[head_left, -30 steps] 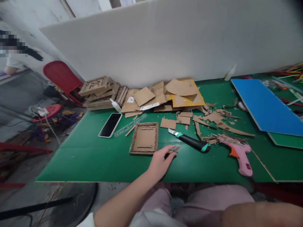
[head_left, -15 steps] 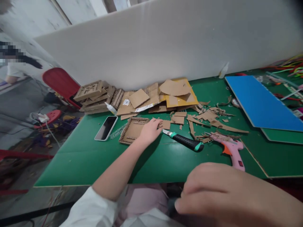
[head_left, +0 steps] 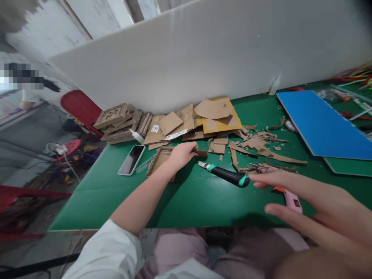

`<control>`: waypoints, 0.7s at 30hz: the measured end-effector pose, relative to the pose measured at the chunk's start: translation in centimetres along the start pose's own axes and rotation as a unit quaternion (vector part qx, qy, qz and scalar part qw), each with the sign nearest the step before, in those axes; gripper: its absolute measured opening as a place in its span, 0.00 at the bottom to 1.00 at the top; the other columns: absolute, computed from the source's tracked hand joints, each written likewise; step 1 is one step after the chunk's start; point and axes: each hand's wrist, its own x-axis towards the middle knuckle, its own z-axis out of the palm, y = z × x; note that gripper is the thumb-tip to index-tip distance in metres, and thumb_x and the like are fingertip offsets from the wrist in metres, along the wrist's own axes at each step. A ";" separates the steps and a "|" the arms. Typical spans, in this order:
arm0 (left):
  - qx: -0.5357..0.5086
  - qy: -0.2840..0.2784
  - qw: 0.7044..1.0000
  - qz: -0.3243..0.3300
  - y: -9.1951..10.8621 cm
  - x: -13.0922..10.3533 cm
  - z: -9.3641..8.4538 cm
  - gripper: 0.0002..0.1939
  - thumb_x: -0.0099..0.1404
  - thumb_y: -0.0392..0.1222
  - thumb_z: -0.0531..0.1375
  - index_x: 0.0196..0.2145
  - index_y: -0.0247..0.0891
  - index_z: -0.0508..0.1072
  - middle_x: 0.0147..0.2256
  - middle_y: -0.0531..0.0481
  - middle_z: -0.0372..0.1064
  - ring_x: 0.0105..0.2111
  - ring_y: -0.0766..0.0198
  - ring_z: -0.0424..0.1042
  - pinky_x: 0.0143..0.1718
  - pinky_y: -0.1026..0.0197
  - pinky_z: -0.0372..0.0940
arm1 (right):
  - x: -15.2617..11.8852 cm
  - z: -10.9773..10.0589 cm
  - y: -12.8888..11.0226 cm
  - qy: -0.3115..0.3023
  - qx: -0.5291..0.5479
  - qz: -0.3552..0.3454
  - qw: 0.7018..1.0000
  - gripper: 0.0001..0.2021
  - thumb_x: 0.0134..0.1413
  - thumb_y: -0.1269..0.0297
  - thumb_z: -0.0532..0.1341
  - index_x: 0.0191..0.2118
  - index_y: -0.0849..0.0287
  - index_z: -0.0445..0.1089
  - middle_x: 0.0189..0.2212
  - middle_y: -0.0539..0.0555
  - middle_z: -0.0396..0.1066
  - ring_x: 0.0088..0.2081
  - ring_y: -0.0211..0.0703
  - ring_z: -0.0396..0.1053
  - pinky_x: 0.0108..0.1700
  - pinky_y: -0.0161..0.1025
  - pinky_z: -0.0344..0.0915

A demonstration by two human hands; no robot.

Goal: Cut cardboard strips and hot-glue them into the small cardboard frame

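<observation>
My left hand [head_left: 183, 155] is closed on a small cardboard piece [head_left: 202, 154], its fingers pinching the near end. Partly hidden beneath that wrist lies a shallow cardboard tray [head_left: 157, 162] with corrugated edges. A utility knife [head_left: 228, 175] with a black and green handle rests on the table, blade bare and pointing left. My right hand [head_left: 308, 205] has thumb and fingers apart, holding nothing, its fingertips close to the knife's handle end. Behind it, a pink glue gun [head_left: 292, 201] is mostly covered by the hand.
Cardboard scraps [head_left: 258, 143] litter the green table [head_left: 95, 201]. Flattened cardboard [head_left: 171, 124] and stacked cardboard pieces [head_left: 116, 120] lie along the white partition [head_left: 186, 58]. A phone [head_left: 131, 160] and glue bottle [head_left: 136, 135] sit left; a blue board [head_left: 328, 124] lies right. A person [head_left: 26, 93] is far left.
My left hand has gone from resting over the tray's edge to gripping the small cardboard piece, now tilted up. My right hand has opened and moved forward toward the knife's handle.
</observation>
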 end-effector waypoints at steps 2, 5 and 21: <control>-0.006 0.033 0.999 0.013 1.0 -1.1 -0.5 0.06 0.63 0.40 0.53 0.35 0.41 0.70 0.34 0.52 0.71 0.35 0.63 0.69 0.35 0.64 0.60 | 1.1 0.6 0.8 -0.031 -0.029 0.036 0.998 0.17 0.53 0.49 0.56 0.49 0.40 0.66 0.45 0.47 0.72 0.47 0.49 0.70 0.46 0.46 0.69; -0.016 0.103 0.993 0.057 2.4 -2.7 -0.9 0.09 0.65 0.40 0.51 0.35 0.41 0.71 0.36 0.52 0.73 0.36 0.65 0.70 0.35 0.66 0.61 | 3.5 2.5 1.8 -0.051 -0.017 0.100 0.994 0.16 0.53 0.50 0.57 0.47 0.43 0.66 0.42 0.48 0.73 0.41 0.47 0.72 0.40 0.44 0.71; -0.096 0.258 0.959 0.071 2.8 -3.9 -2.1 0.10 0.65 0.40 0.52 0.35 0.39 0.74 0.35 0.50 0.74 0.34 0.67 0.71 0.35 0.67 0.64 | 7.6 7.2 2.6 0.129 -0.034 -0.055 0.990 0.09 0.55 0.72 0.55 0.35 0.57 0.72 0.36 0.54 0.73 0.40 0.41 0.71 0.42 0.39 0.67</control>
